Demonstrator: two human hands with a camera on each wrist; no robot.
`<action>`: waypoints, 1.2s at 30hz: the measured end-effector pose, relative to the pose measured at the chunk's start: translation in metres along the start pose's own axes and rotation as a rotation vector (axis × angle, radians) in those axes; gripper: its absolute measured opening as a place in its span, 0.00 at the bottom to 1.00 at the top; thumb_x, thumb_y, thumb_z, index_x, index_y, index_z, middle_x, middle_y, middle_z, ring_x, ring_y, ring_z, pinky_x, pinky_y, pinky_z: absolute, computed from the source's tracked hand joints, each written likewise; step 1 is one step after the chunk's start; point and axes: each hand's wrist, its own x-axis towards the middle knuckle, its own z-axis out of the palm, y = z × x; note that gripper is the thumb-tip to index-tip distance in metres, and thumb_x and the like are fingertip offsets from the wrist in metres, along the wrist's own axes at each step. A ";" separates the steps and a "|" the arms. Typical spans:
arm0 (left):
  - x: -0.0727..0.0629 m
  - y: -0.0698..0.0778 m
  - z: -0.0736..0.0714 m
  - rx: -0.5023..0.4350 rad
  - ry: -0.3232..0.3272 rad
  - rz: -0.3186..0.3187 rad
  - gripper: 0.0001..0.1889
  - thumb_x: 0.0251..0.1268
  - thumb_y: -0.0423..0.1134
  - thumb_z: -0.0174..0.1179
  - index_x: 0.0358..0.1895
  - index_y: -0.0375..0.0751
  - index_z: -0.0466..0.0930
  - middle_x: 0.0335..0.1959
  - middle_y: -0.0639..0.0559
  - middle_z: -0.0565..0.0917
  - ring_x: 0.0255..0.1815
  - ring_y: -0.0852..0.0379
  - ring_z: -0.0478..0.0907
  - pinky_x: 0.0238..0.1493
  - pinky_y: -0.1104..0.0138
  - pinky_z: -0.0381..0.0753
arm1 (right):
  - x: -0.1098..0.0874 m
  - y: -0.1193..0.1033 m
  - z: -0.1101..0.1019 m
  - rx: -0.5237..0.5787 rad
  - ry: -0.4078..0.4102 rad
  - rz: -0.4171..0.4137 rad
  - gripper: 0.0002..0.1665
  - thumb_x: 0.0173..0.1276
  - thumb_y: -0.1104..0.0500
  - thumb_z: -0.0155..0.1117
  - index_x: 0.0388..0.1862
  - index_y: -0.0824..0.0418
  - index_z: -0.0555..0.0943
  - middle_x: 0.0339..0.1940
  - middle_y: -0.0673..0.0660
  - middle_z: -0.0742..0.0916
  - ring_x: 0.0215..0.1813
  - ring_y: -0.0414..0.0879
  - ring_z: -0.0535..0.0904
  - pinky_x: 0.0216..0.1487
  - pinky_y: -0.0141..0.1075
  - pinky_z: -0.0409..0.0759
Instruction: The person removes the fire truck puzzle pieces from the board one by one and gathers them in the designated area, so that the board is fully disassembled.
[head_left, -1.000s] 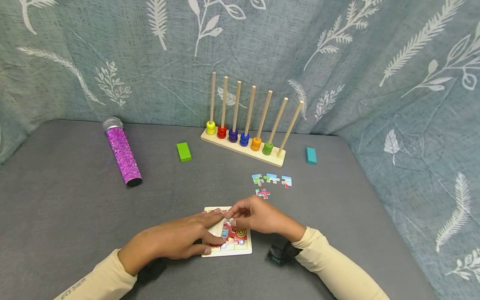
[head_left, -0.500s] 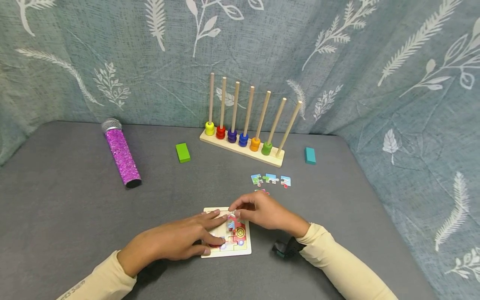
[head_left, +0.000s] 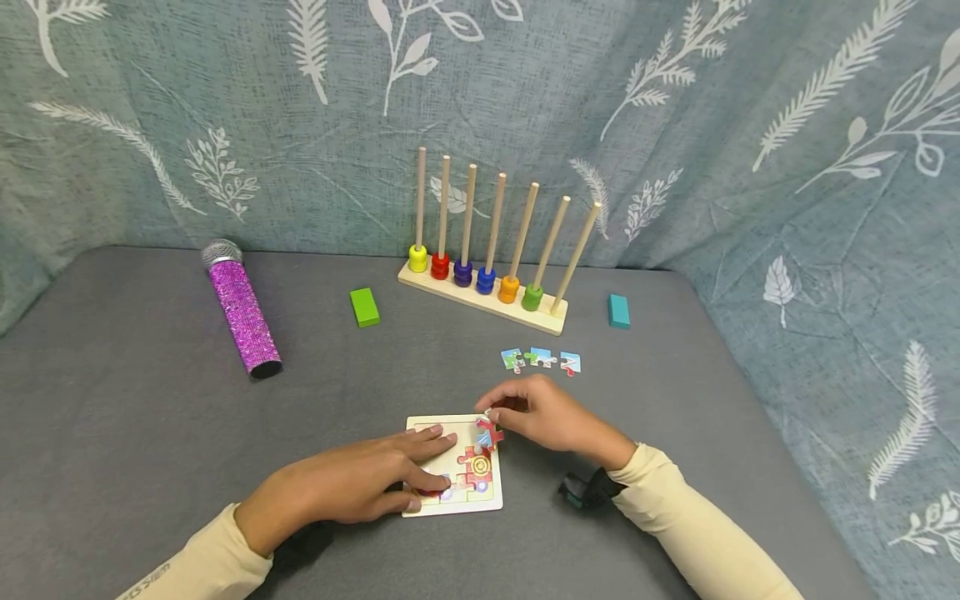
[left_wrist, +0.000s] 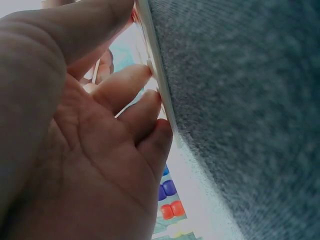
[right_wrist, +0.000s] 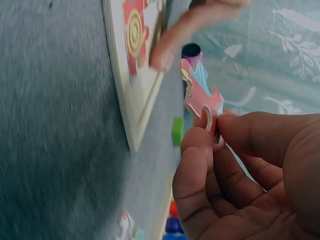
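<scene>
Pinches a red-and-blue jigsaw piece [right_wrist: 199, 95] in the right hand [head_left: 546, 417], over the far right corner of the wooden puzzle tray [right_wrist: 135, 107]; steadies that with the left hand [head_left: 367, 472], fingers extended; seems mid-transfer, direction unclear, probably needing a flat set-down

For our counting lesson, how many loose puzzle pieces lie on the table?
3 visible, beyond the right hand: left piece, middle piece, right piece, in a row. The hand may hide more.
</scene>
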 end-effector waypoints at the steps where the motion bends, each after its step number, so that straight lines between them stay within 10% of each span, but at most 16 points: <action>1: 0.000 0.000 0.000 0.001 0.000 0.007 0.19 0.67 0.36 0.60 0.61 0.50 0.80 0.72 0.44 0.64 0.74 0.44 0.56 0.68 0.51 0.62 | 0.000 0.001 -0.002 -0.002 0.005 0.004 0.11 0.70 0.70 0.57 0.46 0.68 0.85 0.38 0.53 0.87 0.33 0.37 0.78 0.34 0.32 0.79; 36: -0.001 0.000 -0.001 -0.039 0.013 0.039 0.20 0.66 0.33 0.60 0.61 0.46 0.80 0.71 0.45 0.66 0.74 0.41 0.54 0.68 0.48 0.60 | -0.009 0.031 -0.056 -0.077 0.135 0.128 0.13 0.69 0.70 0.57 0.47 0.68 0.86 0.29 0.51 0.84 0.22 0.38 0.67 0.22 0.31 0.65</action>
